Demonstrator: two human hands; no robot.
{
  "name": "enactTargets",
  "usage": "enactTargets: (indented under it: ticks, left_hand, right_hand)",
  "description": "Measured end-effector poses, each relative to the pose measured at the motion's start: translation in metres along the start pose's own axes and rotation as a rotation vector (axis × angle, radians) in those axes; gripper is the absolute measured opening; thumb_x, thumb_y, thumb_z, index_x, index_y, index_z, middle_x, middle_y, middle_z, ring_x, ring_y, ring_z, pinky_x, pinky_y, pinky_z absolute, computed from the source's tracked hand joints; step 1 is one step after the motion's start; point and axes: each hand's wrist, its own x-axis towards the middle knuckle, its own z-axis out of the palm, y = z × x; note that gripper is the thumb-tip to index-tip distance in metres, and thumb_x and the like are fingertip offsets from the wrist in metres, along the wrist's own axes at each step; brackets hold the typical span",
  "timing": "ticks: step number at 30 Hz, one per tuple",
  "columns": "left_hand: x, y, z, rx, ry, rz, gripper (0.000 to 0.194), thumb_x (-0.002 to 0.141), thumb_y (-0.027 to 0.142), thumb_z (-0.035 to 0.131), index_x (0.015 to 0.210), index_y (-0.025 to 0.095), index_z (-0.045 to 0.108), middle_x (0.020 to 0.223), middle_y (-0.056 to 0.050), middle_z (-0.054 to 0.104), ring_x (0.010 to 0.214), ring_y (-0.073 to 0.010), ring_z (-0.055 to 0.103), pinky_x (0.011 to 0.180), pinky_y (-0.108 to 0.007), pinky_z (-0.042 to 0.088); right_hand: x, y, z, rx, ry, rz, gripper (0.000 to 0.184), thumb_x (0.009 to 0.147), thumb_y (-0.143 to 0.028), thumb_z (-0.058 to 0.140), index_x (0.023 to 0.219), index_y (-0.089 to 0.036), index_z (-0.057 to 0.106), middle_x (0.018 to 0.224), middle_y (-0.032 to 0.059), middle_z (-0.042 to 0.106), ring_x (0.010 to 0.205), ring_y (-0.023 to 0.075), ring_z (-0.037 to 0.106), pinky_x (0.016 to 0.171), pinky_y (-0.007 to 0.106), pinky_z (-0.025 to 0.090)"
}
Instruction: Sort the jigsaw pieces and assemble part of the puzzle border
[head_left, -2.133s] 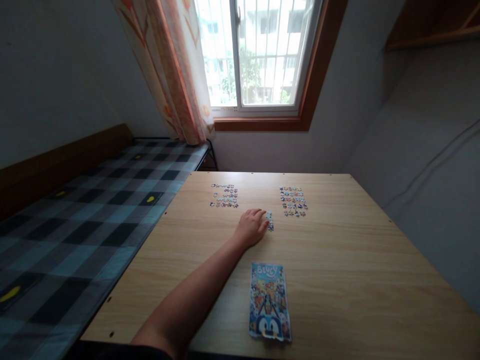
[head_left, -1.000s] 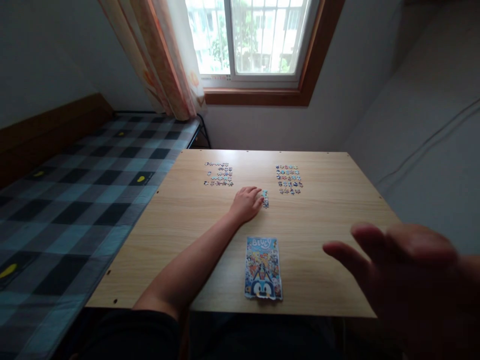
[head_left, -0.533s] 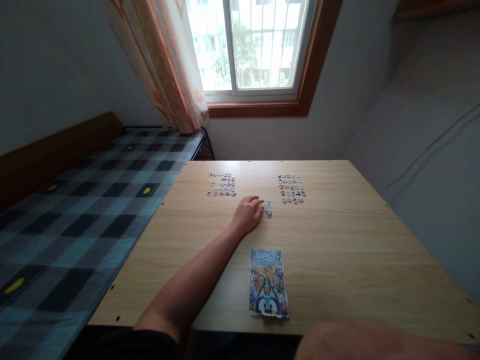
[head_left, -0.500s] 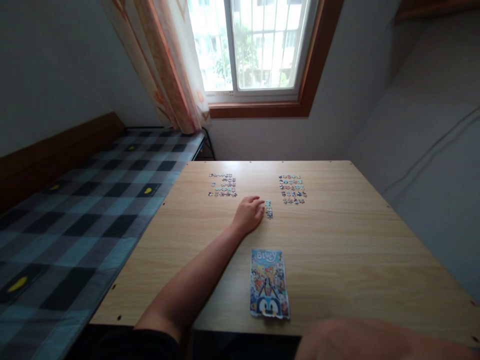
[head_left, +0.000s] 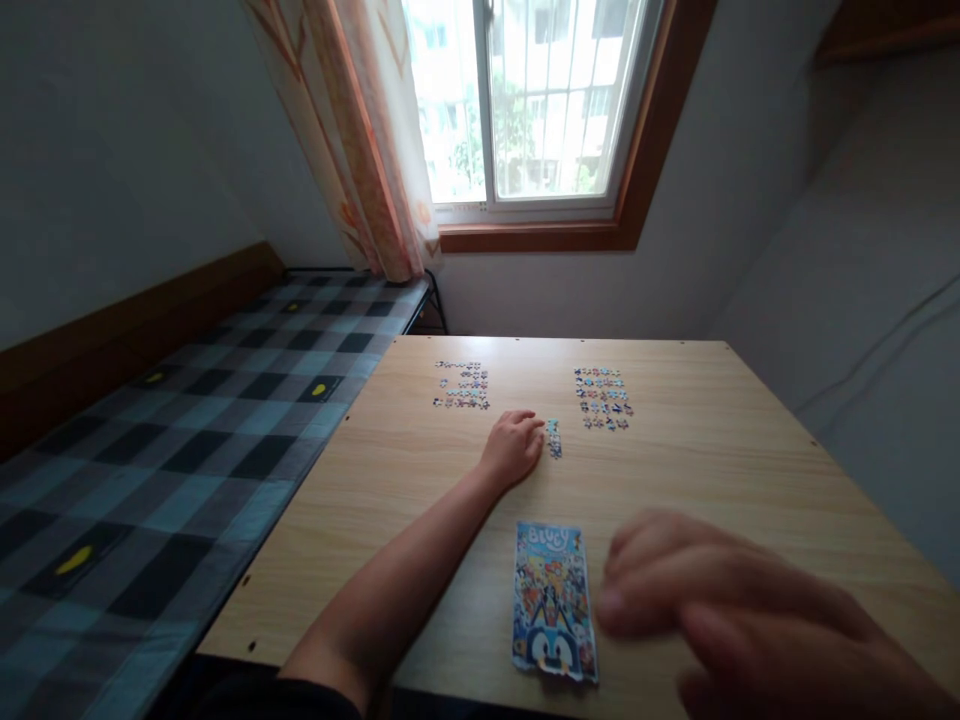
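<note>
My left hand (head_left: 514, 447) rests on the wooden table (head_left: 750, 470), fingers loosely curled, fingertips beside a small strip of joined puzzle pieces (head_left: 553, 438). It holds nothing that I can see. My right hand (head_left: 720, 610) hovers close to the camera at the lower right, blurred, fingers stretched out and pointing left over the table, empty. A colourful Bluey puzzle picture card (head_left: 553, 598) lies near the front edge, just left of the right hand. Two groups of loose puzzle pieces lie farther back: the left group (head_left: 462, 385) and the right group (head_left: 604, 398).
A bed with a blue and black checked cover (head_left: 172, 440) runs along the table's left side. A window (head_left: 536, 100) with an orange patterned curtain (head_left: 360, 130) is behind the table. Grey walls close in on the right.
My right hand has risen into view at the lower right and reaches left over the table. The left hand stays by the joined pieces. The camera has shifted slightly.
</note>
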Motion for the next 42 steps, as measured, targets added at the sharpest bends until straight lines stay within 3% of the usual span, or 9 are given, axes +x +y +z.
enactTargets:
  ticks: [3, 6, 11, 18, 24, 32, 34, 38, 42]
  left_hand:
    - [-0.001, 0.004, -0.004, 0.024, -0.032, 0.023, 0.021, 0.091, 0.024, 0.059, 0.104, 0.021, 0.075, 0.114, -0.008, 0.069, 0.109, -0.023, 0.058, 0.101, -0.039, 0.046]
    - [-0.002, 0.007, -0.006, 0.041, -0.056, 0.054, 0.017, 0.09, 0.023, 0.059, 0.097, 0.022, 0.075, 0.107, -0.007, 0.07, 0.103, -0.0223, 0.059, 0.098, -0.038, 0.046]
    - [-0.003, 0.008, -0.007, 0.015, -0.035, 0.04, 0.017, 0.09, 0.019, 0.058, 0.097, 0.02, 0.074, 0.104, -0.007, 0.071, 0.1, -0.0217, 0.06, 0.096, -0.037, 0.046]
    - [-0.003, 0.008, -0.005, 0.005, -0.022, 0.005, 0.018, 0.088, 0.018, 0.06, 0.1, 0.02, 0.073, 0.104, -0.007, 0.071, 0.1, -0.0222, 0.061, 0.096, -0.038, 0.047]
    - [-0.003, 0.007, -0.007, -0.072, -0.003, -0.018, 0.023, 0.083, 0.01, 0.059, 0.097, 0.02, 0.073, 0.104, -0.006, 0.071, 0.1, -0.0213, 0.062, 0.096, -0.037, 0.048]
    - [-0.004, 0.003, -0.013, -0.069, 0.114, -0.129, 0.029, 0.07, -0.003, 0.052, 0.076, 0.02, 0.068, 0.084, -0.004, 0.068, 0.091, -0.0205, 0.062, 0.084, -0.032, 0.05]
    - [-0.003, 0.004, -0.016, -0.011, 0.116, -0.119, 0.026, 0.073, -0.001, 0.053, 0.075, 0.021, 0.067, 0.083, -0.004, 0.067, 0.09, -0.0205, 0.061, 0.083, -0.031, 0.05]
    - [0.004, -0.001, -0.032, 0.209, 0.104, -0.134, 0.019, 0.084, 0.011, 0.055, 0.092, 0.021, 0.069, 0.093, -0.006, 0.069, 0.096, -0.0231, 0.06, 0.087, -0.033, 0.049]
    - [0.012, -0.026, -0.06, 0.459, 0.09, -0.338, 0.032, 0.093, 0.026, 0.054, 0.123, 0.017, 0.062, 0.114, -0.011, 0.067, 0.105, -0.0276, 0.058, 0.09, -0.037, 0.048]
  right_hand:
    - [0.002, 0.06, 0.016, -0.06, 0.064, 0.085, 0.035, 0.091, -0.013, 0.058, 0.122, -0.026, 0.065, 0.097, 0.0055, 0.072, 0.084, 0.0211, 0.067, 0.074, 0.034, 0.055]
    - [-0.025, 0.128, 0.04, -0.084, 0.173, 0.342, 0.012, 0.093, -0.021, 0.058, 0.085, -0.02, 0.067, 0.074, 0.002, 0.065, 0.062, 0.0156, 0.058, 0.058, 0.027, 0.047]
    - [-0.072, 0.192, 0.078, -0.105, 0.32, 0.639, 0.039, 0.093, -0.034, 0.055, 0.058, -0.021, 0.043, 0.055, -0.004, 0.04, 0.051, 0.0131, 0.04, 0.051, 0.026, 0.033]
    - [-0.084, 0.2, 0.091, -0.122, 0.187, 0.603, 0.039, 0.088, -0.028, 0.05, 0.06, -0.023, 0.024, 0.056, -0.0054, 0.028, 0.051, 0.0116, 0.031, 0.052, 0.027, 0.025]
    - [-0.091, 0.205, 0.088, -0.022, 0.267, 0.724, 0.033, 0.075, -0.025, 0.051, 0.059, -0.024, 0.022, 0.055, -0.0066, 0.023, 0.05, 0.011, 0.027, 0.049, 0.025, 0.021]
    - [-0.085, 0.201, 0.084, 0.125, 0.356, 0.798, 0.002, 0.067, -0.022, 0.051, 0.067, -0.022, 0.049, 0.063, -0.0017, 0.047, 0.059, 0.0162, 0.046, 0.054, 0.025, 0.037]
    - [-0.087, 0.203, 0.084, 0.173, 0.369, 0.837, 0.007, 0.067, -0.021, 0.05, 0.072, -0.02, 0.055, 0.066, 0.0001, 0.052, 0.061, 0.0174, 0.049, 0.054, 0.026, 0.039]
    - [-0.093, 0.208, 0.083, 0.28, 0.348, 0.919, 0.009, 0.066, -0.02, 0.048, 0.07, -0.02, 0.055, 0.059, -0.0012, 0.05, 0.053, 0.0152, 0.042, 0.048, 0.025, 0.033]
    - [-0.093, 0.209, 0.082, 0.333, 0.297, 0.919, 0.007, 0.061, -0.02, 0.044, 0.061, -0.021, 0.051, 0.054, -0.0023, 0.046, 0.051, 0.0143, 0.039, 0.048, 0.025, 0.03]
